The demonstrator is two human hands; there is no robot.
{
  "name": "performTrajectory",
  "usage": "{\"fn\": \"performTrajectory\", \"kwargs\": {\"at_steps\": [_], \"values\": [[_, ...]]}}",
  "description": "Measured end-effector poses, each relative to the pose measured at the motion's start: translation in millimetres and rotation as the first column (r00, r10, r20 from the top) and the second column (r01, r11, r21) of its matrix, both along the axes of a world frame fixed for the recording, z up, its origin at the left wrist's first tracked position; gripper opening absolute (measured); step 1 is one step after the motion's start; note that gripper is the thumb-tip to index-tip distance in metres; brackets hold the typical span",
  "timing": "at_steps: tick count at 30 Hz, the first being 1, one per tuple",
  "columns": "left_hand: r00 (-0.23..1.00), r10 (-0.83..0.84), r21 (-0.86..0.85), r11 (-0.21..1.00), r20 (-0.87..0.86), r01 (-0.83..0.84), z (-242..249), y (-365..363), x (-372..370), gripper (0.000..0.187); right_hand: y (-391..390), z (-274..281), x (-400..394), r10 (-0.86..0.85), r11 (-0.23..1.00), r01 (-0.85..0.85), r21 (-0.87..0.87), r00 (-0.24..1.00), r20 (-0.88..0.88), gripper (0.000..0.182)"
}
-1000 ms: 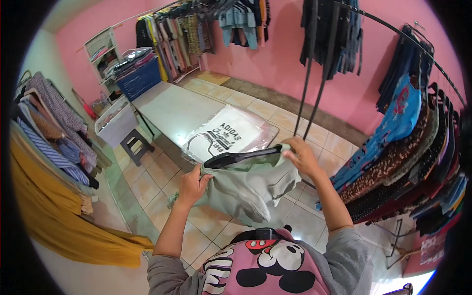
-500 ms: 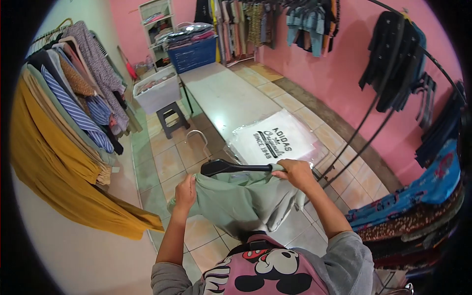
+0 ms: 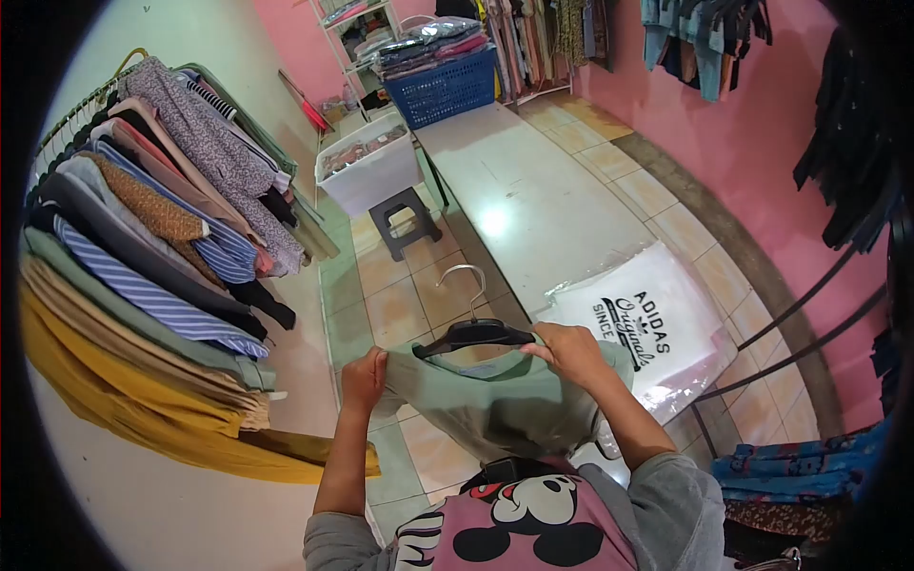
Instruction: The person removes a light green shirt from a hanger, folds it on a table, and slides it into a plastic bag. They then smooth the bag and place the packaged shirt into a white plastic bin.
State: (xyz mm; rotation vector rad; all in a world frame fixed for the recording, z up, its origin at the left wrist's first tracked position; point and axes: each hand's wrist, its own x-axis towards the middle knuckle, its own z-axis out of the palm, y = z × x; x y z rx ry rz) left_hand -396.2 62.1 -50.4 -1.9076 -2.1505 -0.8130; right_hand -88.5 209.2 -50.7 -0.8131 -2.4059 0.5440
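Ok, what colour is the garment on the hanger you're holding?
Pale sage green, plain, no pattern. The garment hangs on a black hanger; the head view shows it best.

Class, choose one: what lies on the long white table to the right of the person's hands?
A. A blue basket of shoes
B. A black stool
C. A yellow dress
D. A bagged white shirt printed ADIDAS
D: the bagged white shirt with black ADIDAS lettering lies flat in clear plastic on the white table, beside the right hand.
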Motion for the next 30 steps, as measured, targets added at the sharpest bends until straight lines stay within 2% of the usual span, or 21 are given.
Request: {"fn": "performTrajectory", "kwargs": {"at_steps": [2, 6, 8, 12, 14, 15, 17, 18, 20, 24, 26, 27, 29, 30], "values": [[0.999, 0.011, 0.042, 0.999, 0.046, -0.012, -4, 12, -12, 0.026, 12, 1, -27, 0.0, 1.0, 0.0, 0.028, 1.0, -0.009, 0.038], [0.997, 0.077, 0.036, 0.996, 0.019, -0.078, -12, 27, -40, 0.028, 33, 2, -72, 0.015, 0.997, -0.011, 0.075, 0.999, -0.041, 0.037], [0.992, 0.094, 0.026, 0.995, 0.079, -0.097, -17, 35, -53, 0.03, 41, 0, -87, 0.047, 0.994, -0.038, 0.098, 0.995, -0.086, 0.038], [0.994, 0.066, 0.006, 0.998, 0.09, -0.067, -14, 67, -87, 0.031, 61, 8, -99, 0.062, 0.996, -0.051, 0.066, 0.984, -0.164, 0.037], [0.991, 0.067, 0.039, 0.997, 0.112, -0.071, -10, 88, -108, 0.027, 78, 12, -95, 0.097, 0.981, -0.041, 0.192, 0.953, -0.288, 0.035], [0.991, 0.055, 0.045, 0.997, 0.119, -0.06, -7, 100, -118, 0.027, 89, 6, -90, 0.088, 0.98, -0.032, 0.198, 0.955, -0.282, 0.035], [0.995, -0.008, 0.105, 0.994, 0.101, -0.002, -4, 126, -139, 0.028, 110, -6, -86, -0.067, 0.984, 0.059, 0.168, 0.997, 0.039, 0.033], [0.994, -0.025, 0.106, 0.994, 0.107, 0.014, -10, 141, -151, 0.028, 114, -7, -97, -0.087, 0.976, 0.085, 0.199, 0.996, 0.003, 0.031], [0.985, -0.154, 0.119, 0.98, -0.074, 0.162, -22, 181, -170, 0.026, 115, -6, -130, -0.12, 0.973, 0.122, 0.195, 0.993, -0.019, 0.031], [0.952, -0.305, 0.134, 0.943, -0.013, 0.304, 9, 241, -195, 0.027, 139, 14, -182, -0.238, 0.941, 0.242, 0.235, 0.97, -0.047, 0.032], [0.876, -0.472, 0.282, 0.831, -0.096, 0.479, 21, 271, -218, 0.029, 154, 34, -194, -0.324, 0.899, 0.333, 0.285, 0.943, -0.077, 0.033], [0.867, -0.49, 0.288, 0.821, -0.091, 0.494, 26, 285, -228, 0.029, 160, 43, -197, -0.343, 0.892, 0.349, 0.289, 0.937, -0.07, 0.033], [0.863, -0.455, 0.289, 0.815, -0.22, 0.503, 33, 314, -244, 0.034, 169, 57, -201, -0.475, 0.837, 0.468, 0.283, 0.879, -0.046, 0.035], [0.846, -0.474, 0.301, 0.792, -0.245, 0.531, 32, 329, -249, 0.033, 174, 60, -202, -0.466, 0.847, 0.474, 0.241, 0.88, -0.093, 0.034]]}}
